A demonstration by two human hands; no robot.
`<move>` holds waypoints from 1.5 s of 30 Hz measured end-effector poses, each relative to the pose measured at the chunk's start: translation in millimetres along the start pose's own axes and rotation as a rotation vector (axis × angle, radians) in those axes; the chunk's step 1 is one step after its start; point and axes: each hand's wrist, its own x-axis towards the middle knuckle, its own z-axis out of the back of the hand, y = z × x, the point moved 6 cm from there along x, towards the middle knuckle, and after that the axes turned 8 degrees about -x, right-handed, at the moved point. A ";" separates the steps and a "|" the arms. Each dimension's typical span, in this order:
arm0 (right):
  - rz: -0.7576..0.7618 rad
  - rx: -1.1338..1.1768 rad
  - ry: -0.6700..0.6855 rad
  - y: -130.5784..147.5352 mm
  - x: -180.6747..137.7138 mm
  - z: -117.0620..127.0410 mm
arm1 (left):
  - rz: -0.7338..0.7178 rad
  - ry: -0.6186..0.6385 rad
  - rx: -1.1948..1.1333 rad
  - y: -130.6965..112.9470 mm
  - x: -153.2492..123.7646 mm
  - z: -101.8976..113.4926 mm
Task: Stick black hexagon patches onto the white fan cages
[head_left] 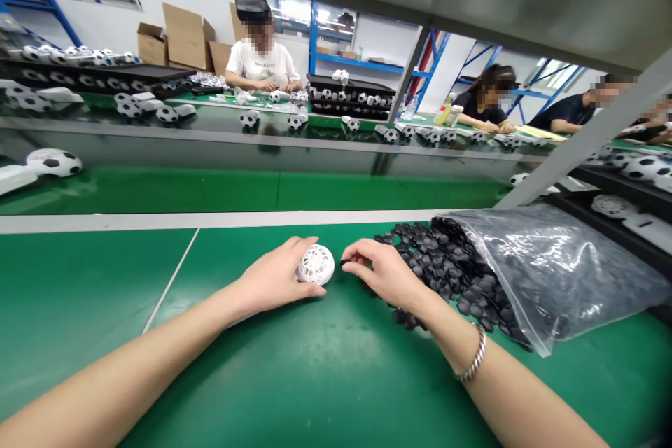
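Note:
My left hand [276,274] is curled round a white round grille part [316,264] and holds it just above the green table [325,364]. My right hand [381,271] pinches a small black piece [344,263] between thumb and fingertips, close to the grille's right side. That hand rests at the edge of a heap of small black pieces [446,266] spilling from a clear plastic bag [551,266]. A silver bracelet [475,357] sits on my right wrist.
A conveyor belt [252,189] runs behind the table, carrying a football-patterned fan [52,162]. Black trays [619,213] with more fans stand at right. Across the belt, three people sit working among trays, fans and cardboard boxes [181,38]. A slanted metal post [582,143] rises at right.

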 end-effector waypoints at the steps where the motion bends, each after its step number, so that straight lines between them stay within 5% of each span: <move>1: 0.043 -0.004 -0.026 5.3 -0.8 3.1 | -0.001 0.007 -0.004 -1.3 -0.3 -0.6; 15: 0.355 -0.313 0.064 45.3 -9.6 -23.1 | -0.059 -0.012 -0.055 3.0 2.2 -5.1; 23: 0.147 -0.079 -0.140 28.5 -8.7 -22.0 | -0.052 -0.034 -0.053 -2.1 0.4 -2.2; 32: 0.038 0.156 -0.034 11.1 -0.9 -27.2 | -0.034 -0.006 -0.033 -12.8 -2.7 2.0; 37: -0.139 -0.268 -0.191 -33.3 9.4 -6.4 | 0.032 -0.005 0.011 -4.1 -2.9 -0.7; 40: -0.164 -0.473 -0.113 -48.0 13.3 -8.2 | -0.048 -0.015 0.060 -6.3 -2.2 0.6; 45: -0.114 -0.478 -0.030 -45.8 12.9 -14.6 | -0.135 -0.032 0.163 -8.6 -0.4 5.6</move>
